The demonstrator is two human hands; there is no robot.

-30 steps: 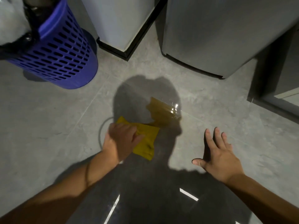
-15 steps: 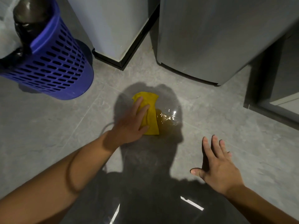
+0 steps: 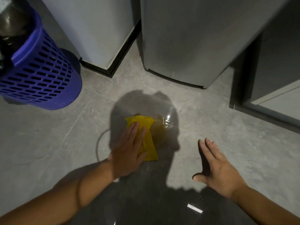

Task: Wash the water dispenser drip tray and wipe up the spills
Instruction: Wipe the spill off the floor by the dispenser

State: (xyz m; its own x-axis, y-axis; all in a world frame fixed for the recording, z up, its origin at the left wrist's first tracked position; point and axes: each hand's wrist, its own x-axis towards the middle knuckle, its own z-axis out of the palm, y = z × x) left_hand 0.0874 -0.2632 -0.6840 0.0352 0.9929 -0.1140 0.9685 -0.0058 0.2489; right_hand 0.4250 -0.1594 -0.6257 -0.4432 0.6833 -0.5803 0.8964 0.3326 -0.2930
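left hand (image 3: 128, 153) flat, pressing yellow cloth (image 3: 146, 137) beside spill (image 3: 162, 127) | right hand (image 3: 217, 168) spread, empty

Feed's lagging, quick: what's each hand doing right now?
Left hand: open, pressed flat on the yellow cloth beside the spill.
Right hand: open, empty, fingers spread above the floor.

the cloth (image 3: 146, 135) lies on the floor (image 3: 48, 143) under the left hand (image 3: 129, 153), touching the spill (image 3: 162, 127) on its right. the right hand (image 3: 217, 166) is further right (apart). the basket (image 3: 40, 82) stands far left, two cabinets (image 3: 186, 38) behind.
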